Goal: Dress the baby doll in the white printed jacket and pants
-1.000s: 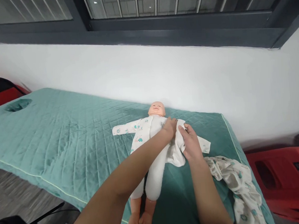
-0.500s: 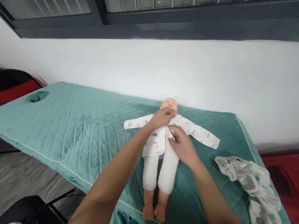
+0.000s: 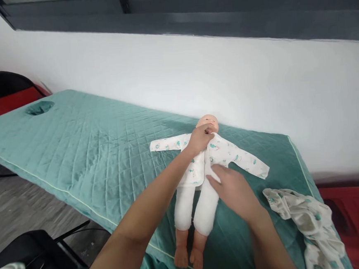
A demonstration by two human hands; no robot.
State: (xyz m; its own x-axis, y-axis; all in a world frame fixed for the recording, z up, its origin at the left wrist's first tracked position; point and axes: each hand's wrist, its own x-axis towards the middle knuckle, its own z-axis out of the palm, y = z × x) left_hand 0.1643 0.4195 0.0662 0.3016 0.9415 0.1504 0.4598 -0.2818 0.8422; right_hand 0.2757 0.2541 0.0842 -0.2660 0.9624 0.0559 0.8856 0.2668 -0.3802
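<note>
Teal quilted bed (image 3: 75, 147) by white wall (image 3: 162, 77) | doll (image 3: 181, 204) lies face-up, head toward wall, feet toward person | left hand (image 3: 200, 139) grip pinches shirt (image 3: 227, 153) collar | right hand (image 3: 233, 190) released, flat on shirt hem, nearer

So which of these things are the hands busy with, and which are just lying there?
Busy with: the baby doll; its printed top, with the left hand at the collar and the right hand by the hem.
Just lying about: the crumpled printed cloth on the green cover; the black chair.
</note>
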